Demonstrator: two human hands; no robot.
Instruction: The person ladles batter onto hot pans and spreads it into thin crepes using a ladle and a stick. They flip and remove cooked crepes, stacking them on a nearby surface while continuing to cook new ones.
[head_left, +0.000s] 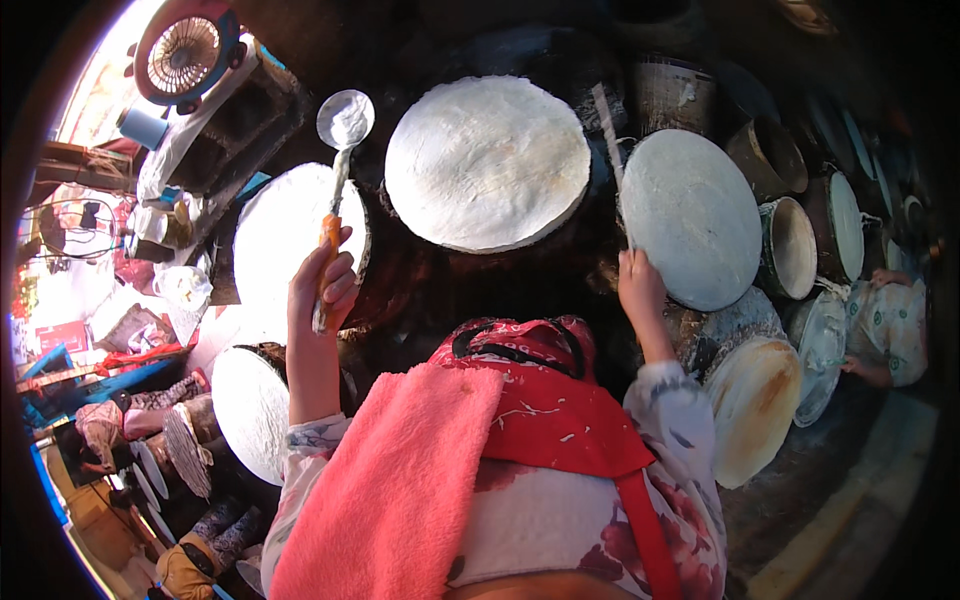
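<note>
My left hand (324, 277) grips the orange handle of a ladle (346, 120), which points away from me with white, paste-like stuff in its bowl. Beneath that hand and ladle lies a bright, white round surface (270, 240). In my right hand (641, 283) is a long thin flat stick (609, 131), held upright in the picture along the left edge of a pale round lid (694, 217). Between the two hands, farther off, a large white round top (487, 161) has a wrinkled, uneven coating. Neither tool touches that middle top.
A brown-stained disc (757, 409) leans at lower right, near an open pot (791, 247). Another white disc (251, 412) is at lower left. A fan (184, 56) and a blue cup (142, 129) stand at upper left. Other people (889, 330) are at both sides.
</note>
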